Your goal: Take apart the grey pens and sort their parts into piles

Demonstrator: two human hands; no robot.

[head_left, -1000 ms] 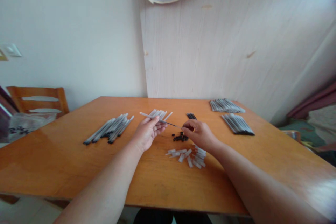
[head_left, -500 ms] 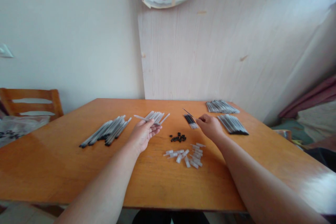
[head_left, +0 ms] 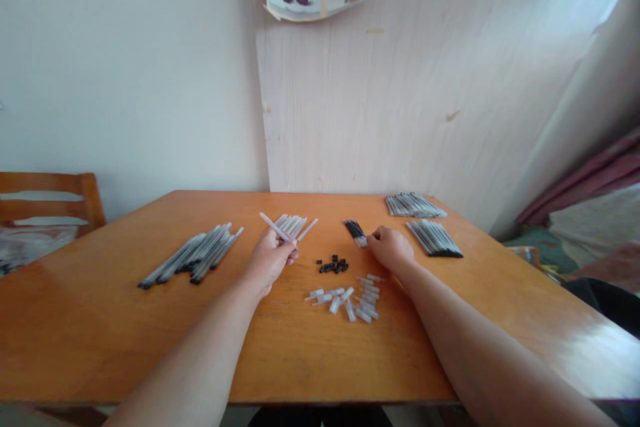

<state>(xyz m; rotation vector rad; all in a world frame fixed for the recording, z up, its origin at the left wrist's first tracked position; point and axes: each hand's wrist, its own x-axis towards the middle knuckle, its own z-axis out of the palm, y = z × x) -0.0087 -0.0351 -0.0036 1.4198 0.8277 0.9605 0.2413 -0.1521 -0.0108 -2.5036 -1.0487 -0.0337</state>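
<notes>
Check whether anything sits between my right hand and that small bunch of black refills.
Nothing visible does. The right hand is right at the near end of the black refills. The small black pieces lie closer to you, out of that line.

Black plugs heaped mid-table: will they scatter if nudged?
Probably: the black plugs are tiny and loosely heaped, so likely light. The glossy table looks slick, so they may slide. Short and stubby, they'd roll little.
</notes>
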